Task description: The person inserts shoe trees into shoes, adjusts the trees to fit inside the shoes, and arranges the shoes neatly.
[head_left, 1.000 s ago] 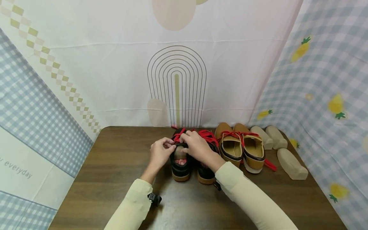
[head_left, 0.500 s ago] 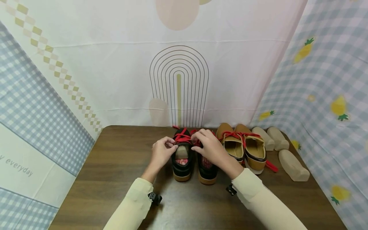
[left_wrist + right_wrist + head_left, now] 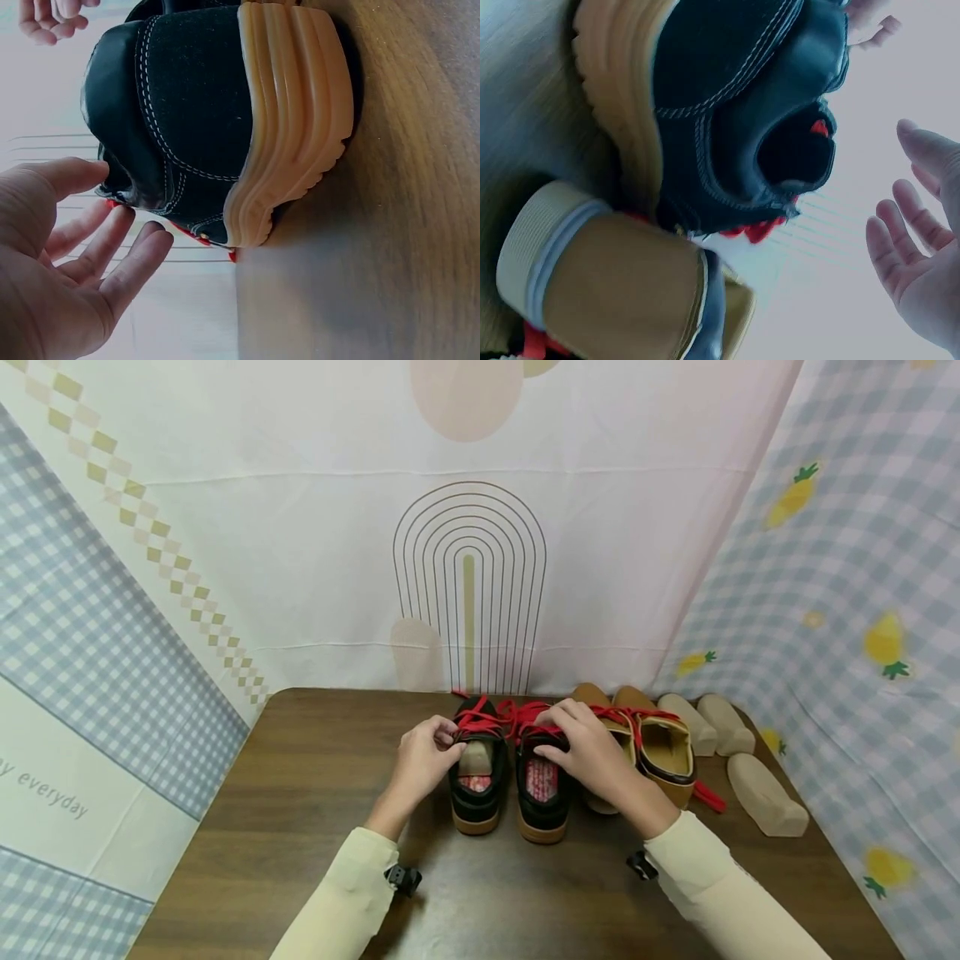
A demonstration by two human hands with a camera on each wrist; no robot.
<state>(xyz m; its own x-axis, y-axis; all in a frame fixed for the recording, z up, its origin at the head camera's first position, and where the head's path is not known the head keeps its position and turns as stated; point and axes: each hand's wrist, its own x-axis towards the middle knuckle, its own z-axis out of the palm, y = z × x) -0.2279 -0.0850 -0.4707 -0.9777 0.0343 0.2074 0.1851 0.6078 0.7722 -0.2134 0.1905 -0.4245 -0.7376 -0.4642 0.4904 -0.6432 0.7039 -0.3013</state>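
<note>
In the head view, a pair of black shoes with red laces stands at mid-table, heels toward me. The left black shoe (image 3: 476, 814) has a beige toe-shaped filler (image 3: 476, 760) in its opening, over a red patterned insole. My left hand (image 3: 422, 758) is at that shoe's left collar; the left wrist view shows the thumb (image 3: 79, 176) inside the edge and fingertips outside, pinching it. The right black shoe (image 3: 542, 818) shows its patterned insole. My right hand (image 3: 588, 750) hovers above its right side, fingers loosely curved, holding nothing; in the right wrist view a gap separates it from the shoe.
Tan shoes (image 3: 666, 752) with red laces stand just right of the black pair, partly behind my right hand. Several beige shoe fillers (image 3: 767, 795) lie at the table's right end. A patterned cloth backdrop (image 3: 322, 552) rises along the table's (image 3: 315, 793) back edge.
My right hand has let go of the left shoe's opening and moved right, over the right black shoe. My left hand stays at the left shoe's collar.
</note>
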